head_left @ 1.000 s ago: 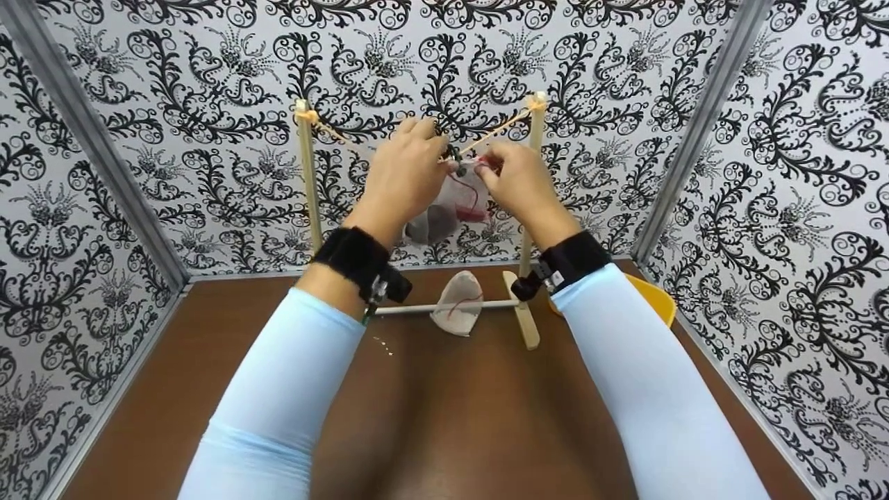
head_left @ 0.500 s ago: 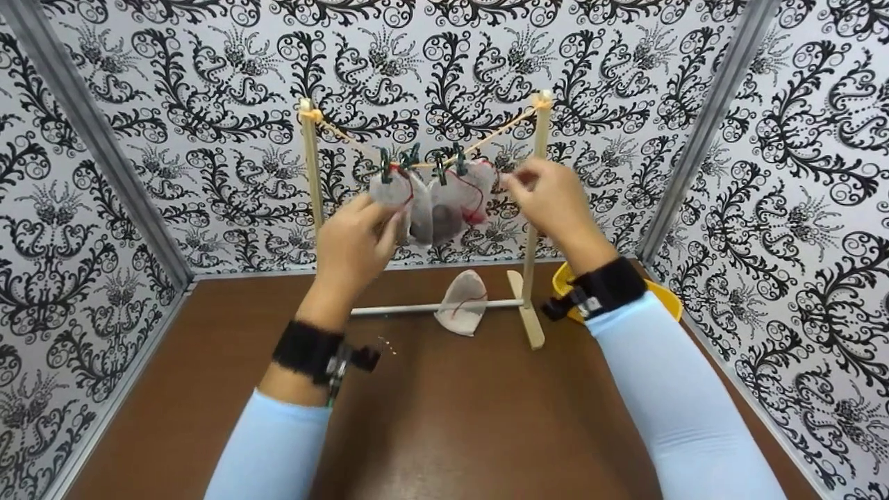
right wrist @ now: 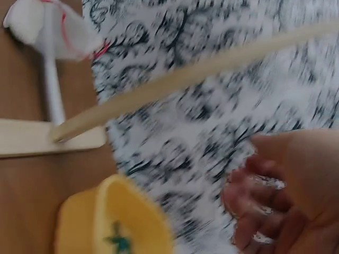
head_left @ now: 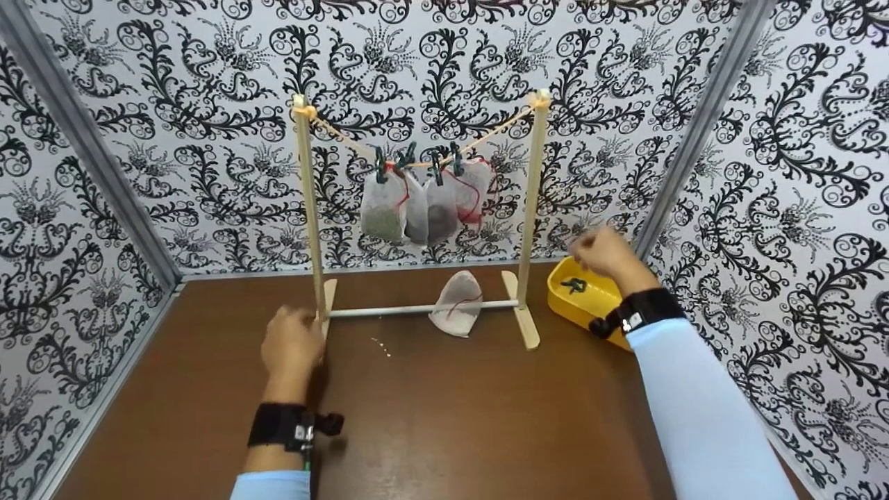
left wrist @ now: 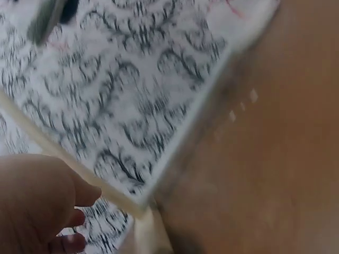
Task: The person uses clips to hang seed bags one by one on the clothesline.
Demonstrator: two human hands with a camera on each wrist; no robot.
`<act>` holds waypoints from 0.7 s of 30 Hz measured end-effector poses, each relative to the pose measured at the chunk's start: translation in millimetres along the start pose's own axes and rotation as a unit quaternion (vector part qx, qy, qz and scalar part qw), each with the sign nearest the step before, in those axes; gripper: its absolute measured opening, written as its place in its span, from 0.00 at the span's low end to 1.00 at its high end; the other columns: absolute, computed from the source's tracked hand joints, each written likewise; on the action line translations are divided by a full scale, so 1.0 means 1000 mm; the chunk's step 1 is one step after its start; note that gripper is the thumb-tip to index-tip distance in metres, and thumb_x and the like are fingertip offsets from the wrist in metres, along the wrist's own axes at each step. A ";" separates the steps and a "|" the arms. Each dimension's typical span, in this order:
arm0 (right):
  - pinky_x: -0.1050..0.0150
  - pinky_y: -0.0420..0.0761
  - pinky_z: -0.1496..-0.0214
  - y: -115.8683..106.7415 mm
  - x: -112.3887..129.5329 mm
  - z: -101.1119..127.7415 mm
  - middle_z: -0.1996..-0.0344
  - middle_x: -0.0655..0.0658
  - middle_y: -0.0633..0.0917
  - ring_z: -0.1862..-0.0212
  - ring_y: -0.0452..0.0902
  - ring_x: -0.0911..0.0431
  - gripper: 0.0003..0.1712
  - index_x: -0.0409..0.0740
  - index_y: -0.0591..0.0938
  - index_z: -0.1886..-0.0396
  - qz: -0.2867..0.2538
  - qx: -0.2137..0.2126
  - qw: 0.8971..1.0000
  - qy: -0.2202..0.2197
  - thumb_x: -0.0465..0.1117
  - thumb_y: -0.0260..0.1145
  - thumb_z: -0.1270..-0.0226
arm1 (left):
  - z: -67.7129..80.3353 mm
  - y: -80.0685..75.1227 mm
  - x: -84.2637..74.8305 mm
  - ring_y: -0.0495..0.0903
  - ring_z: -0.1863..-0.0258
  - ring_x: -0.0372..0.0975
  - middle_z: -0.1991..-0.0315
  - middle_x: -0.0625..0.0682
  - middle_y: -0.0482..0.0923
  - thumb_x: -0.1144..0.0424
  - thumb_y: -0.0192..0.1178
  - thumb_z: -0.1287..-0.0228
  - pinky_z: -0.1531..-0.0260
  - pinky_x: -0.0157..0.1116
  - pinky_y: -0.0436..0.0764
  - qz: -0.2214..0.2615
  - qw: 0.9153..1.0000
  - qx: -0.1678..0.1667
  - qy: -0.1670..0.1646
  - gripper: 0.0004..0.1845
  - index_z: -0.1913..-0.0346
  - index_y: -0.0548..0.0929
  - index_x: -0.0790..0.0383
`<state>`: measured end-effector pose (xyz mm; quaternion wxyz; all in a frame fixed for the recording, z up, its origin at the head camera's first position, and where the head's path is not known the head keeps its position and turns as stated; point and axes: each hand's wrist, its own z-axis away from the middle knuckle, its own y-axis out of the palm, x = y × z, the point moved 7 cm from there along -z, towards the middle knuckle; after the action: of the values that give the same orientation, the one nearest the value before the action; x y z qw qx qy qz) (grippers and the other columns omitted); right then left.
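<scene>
My left hand (head_left: 292,344) is beside the left post of a small wooden stand (head_left: 310,208), its fingers loosely curled around nothing. Over the yellow bin (head_left: 566,305) hovers my right hand (head_left: 603,253); the right wrist view shows its fingers loosely bent and empty. Dark green clips (head_left: 437,169) hold several mesh drawstring bags on the orange string (head_left: 344,139). Among them, a bag with greenish filling (head_left: 382,219) hangs leftmost, and a bag with a red drawstring (head_left: 474,191) rightmost. Another bag, with white filling (head_left: 458,323), leans on the stand's white crossbar (head_left: 382,310).
Inside the bin lie dark green clips (head_left: 574,285). A few pale crumbs (head_left: 382,347) dot the brown table (head_left: 444,430) in front of the crossbar. Patterned panels (head_left: 236,173) with grey frame bars enclose the back and sides.
Both hands have left the hanging bags. My left hand came down leftward toward the stand's foot; my right hand moved right, over the bin. The bags stay clipped on the string.
</scene>
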<state>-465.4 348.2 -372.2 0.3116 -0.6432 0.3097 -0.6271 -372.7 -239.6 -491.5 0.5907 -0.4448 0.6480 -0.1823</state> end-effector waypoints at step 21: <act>0.63 0.76 0.51 0.052 -0.080 0.006 0.46 0.38 0.87 0.51 0.76 0.48 0.28 0.39 0.87 0.32 0.113 0.153 0.981 0.049 0.29 0.62 0.31 | 0.018 0.028 0.000 0.84 0.33 0.68 0.27 0.66 0.82 0.64 0.64 0.20 0.41 0.70 0.88 -0.054 0.995 0.079 -0.022 0.13 0.47 0.96 0.64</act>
<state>-461.6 379.6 -462.0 0.4594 -0.5175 0.2958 -0.6585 -366.6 -219.6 -517.1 0.6275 -0.4349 0.5936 -0.2545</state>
